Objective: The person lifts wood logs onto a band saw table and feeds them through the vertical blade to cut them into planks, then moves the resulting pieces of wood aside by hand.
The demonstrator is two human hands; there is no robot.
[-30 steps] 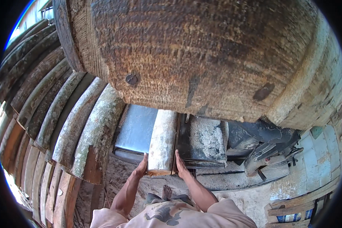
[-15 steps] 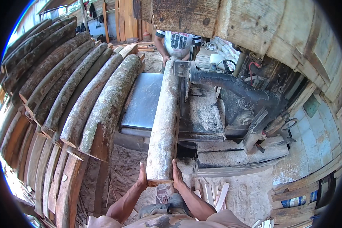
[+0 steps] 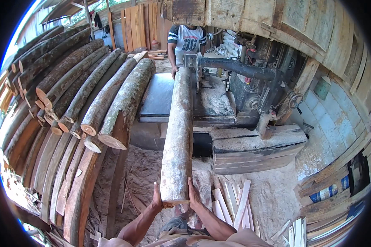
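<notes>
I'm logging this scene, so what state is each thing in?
Metal table, partly covered
Long log, far part over the table
Left hand, at log's near left side
Right hand, at log's near right side
Log pile, stacked
Machine, unclear whether running
Wood strips, lying loose

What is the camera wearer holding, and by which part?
A log, by its near end: left grip on one side, right grip on the other.

a grey-white mottled log (image 3: 178,136) lies lengthwise, partly over the metal table (image 3: 157,96).
</notes>
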